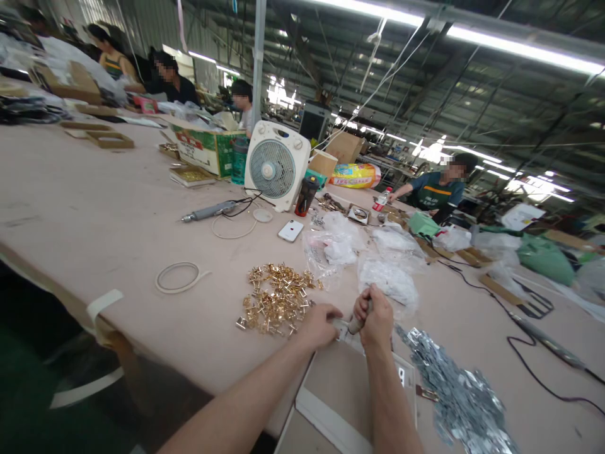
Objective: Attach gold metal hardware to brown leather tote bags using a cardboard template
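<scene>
My right hand is wrapped round a short, pale, rounded tool handle, held at the far edge of a white-edged, frame-like piece. The tool's tip is hidden. Beside it, my left hand grips the far left corner of the same piece, its fingertips partly out of sight. A heap of small gold-coloured metal fittings lies just beyond my left hand. To the right of my right forearm spreads a pile of flat silvery metal pieces. A metal clip on a brown tab shows at the piece's right edge.
A box fan, a dark bottle and a white phone stand or lie farther back. Clear plastic bags sit ahead. Corded electric screwdrivers lie left and right. A pale roll of strip lies left. Several people work beyond.
</scene>
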